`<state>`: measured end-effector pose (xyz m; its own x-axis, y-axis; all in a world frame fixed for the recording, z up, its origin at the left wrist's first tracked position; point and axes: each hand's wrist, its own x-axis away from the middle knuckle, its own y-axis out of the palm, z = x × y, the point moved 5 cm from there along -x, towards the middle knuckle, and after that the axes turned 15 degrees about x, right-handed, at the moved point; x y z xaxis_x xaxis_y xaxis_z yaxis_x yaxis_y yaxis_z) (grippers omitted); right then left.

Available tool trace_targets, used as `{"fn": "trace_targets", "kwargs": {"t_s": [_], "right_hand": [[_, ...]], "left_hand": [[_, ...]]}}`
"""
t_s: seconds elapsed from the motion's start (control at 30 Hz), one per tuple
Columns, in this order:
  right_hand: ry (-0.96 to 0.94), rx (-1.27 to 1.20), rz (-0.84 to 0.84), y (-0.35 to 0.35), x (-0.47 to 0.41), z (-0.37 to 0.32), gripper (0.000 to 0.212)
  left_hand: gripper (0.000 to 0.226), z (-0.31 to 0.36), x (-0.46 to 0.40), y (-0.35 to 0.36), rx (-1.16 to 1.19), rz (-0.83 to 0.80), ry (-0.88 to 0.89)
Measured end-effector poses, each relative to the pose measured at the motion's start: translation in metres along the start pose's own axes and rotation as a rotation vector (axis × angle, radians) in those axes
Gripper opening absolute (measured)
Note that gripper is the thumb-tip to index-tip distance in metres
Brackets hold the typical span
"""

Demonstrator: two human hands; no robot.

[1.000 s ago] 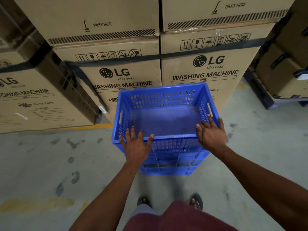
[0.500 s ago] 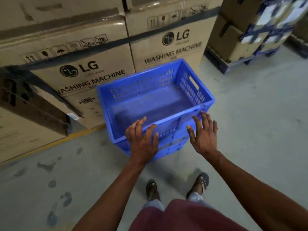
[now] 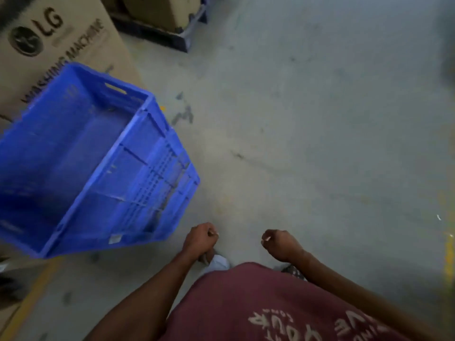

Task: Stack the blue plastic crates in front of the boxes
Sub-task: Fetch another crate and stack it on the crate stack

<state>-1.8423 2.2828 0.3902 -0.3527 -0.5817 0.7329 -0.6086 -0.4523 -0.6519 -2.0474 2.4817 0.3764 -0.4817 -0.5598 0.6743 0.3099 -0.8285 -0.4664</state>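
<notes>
The stack of blue plastic crates (image 3: 147,173) stands at the left of the head view, right in front of the LG washing machine boxes (image 3: 73,43). The top crate is empty. Neither hand touches it. My left hand (image 3: 200,238) is just right of the stack's near corner, low by my body, with its fingers curled and nothing in it. My right hand (image 3: 280,244) is further right, also curled into a fist and holding nothing.
A dark pallet (image 3: 160,35) with more cardboard boxes sits at the top. Grey concrete floor (image 3: 320,131) spreads to the right. A yellow floor line (image 3: 32,296) runs at bottom left and yellow marks (image 3: 448,254) at the right edge.
Both hands have come off the crate's rim, drawn back to my body and curled. The view has swung right, so the stack now lies at the left.
</notes>
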Motion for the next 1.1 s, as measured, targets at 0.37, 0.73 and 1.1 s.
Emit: {"fn": "trace_targets", "kwargs": {"t_s": [0.37,0.73,1.1], "right_hand": [[0.394,-0.552,0.02,0.066,0.109,0.288,0.028],[0.63,-0.83,0.184,0.036,0.13,0.494,0.023],[0.796,-0.968,0.242,-0.092,0.103,0.7,0.024]], "left_hand": [[0.021,0.135,-0.032,0.219,-0.479,-0.307,-0.056],[0.018,0.439,-0.02,0.445,-0.391,-0.547,0.301],[0.012,0.693,-0.144,0.583,-0.686,-0.682,0.414]]}}
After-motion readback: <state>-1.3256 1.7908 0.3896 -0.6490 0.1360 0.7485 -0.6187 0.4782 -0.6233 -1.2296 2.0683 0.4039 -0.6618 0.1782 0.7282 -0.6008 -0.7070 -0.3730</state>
